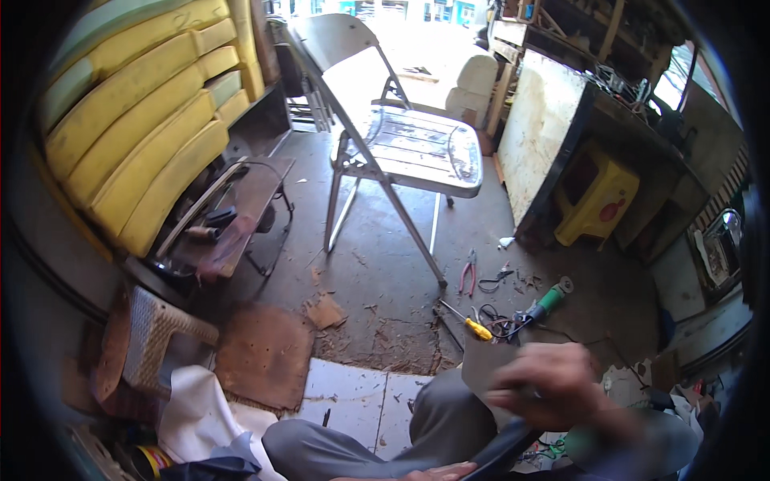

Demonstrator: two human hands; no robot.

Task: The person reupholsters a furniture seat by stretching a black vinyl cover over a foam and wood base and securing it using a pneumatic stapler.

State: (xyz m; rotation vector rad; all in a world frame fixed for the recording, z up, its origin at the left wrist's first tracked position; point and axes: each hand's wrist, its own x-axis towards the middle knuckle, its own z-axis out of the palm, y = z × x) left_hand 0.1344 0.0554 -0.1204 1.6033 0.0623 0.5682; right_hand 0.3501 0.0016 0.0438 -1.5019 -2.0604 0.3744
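My right hand (pixel 549 385) is raised at the lower right, smeared by motion. Its fingers are curled closed, and whatever lies inside them is hidden. Just left of it stands a flat grey piece (pixel 484 370), partly covered by the hand. Below, a dark blue-grey strip (pixel 507 446) slants down toward my lap. At the bottom edge my left hand (pixel 441 472) shows only in part, its fingers lying flat beside the lower end of that strip. My grey-trousered knees are bent beneath both hands.
A metal folding chair (pixel 413 148) stands ahead. Pliers (pixel 468 272), a yellow-handled screwdriver (pixel 478 329) and a green power tool (pixel 550 301) lie on the floor. A worn brown board (pixel 265 353) and woven-pattern stool (pixel 164 337) are left; a yellow stool (pixel 597 196) is right.
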